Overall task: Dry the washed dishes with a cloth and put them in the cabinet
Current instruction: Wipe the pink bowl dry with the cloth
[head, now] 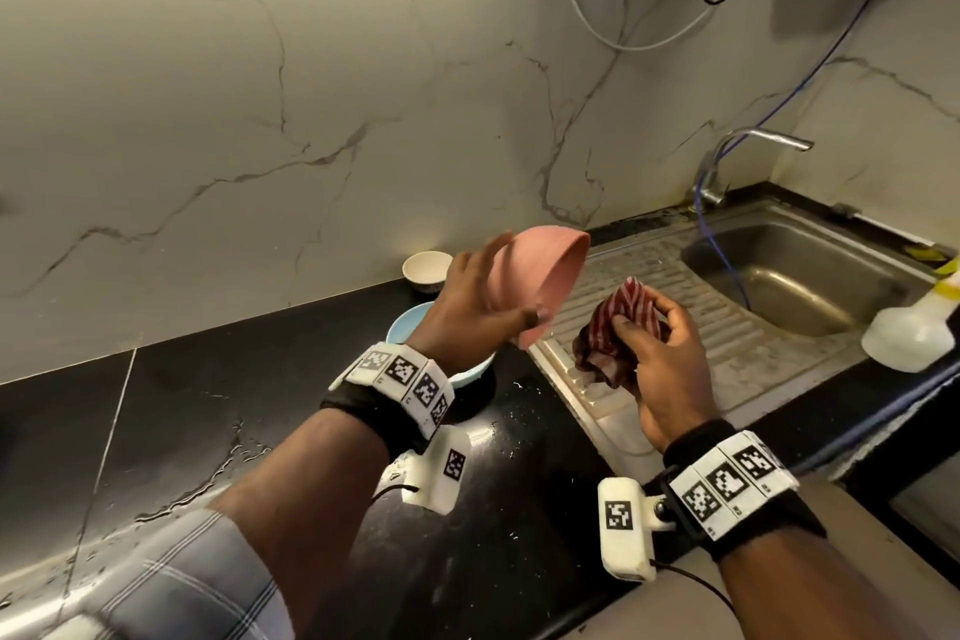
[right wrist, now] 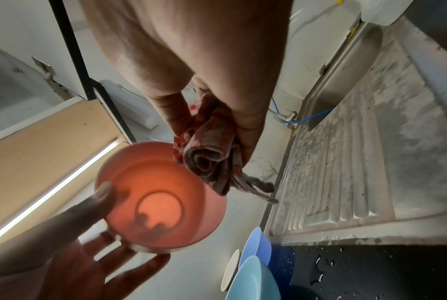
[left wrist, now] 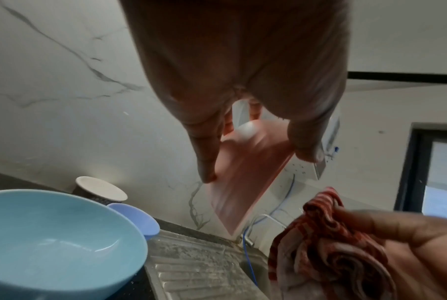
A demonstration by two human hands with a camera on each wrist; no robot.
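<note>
My left hand (head: 493,286) holds a pink bowl (head: 540,276) in the air, tipped on its side with its mouth facing right. The thumb lies on the rim and the fingers spread behind the base, as the right wrist view shows around the pink bowl (right wrist: 160,199). My right hand (head: 644,322) grips a bunched red-striped cloth (head: 618,322) just right of the bowl's mouth, a small gap apart. In the left wrist view the bowl (left wrist: 243,182) hangs between my fingers, with the cloth (left wrist: 325,233) at lower right. The cloth (right wrist: 212,160) is rolled in my right fist.
A light blue bowl (head: 408,327) sits on the wet black counter (head: 208,421) under my left wrist, with a lavender bowl (left wrist: 140,219) and a white cup (head: 427,270) behind it. To the right are the steel drainboard (head: 717,343), sink (head: 727,250), tap (head: 748,140) and a spray bottle (head: 909,333).
</note>
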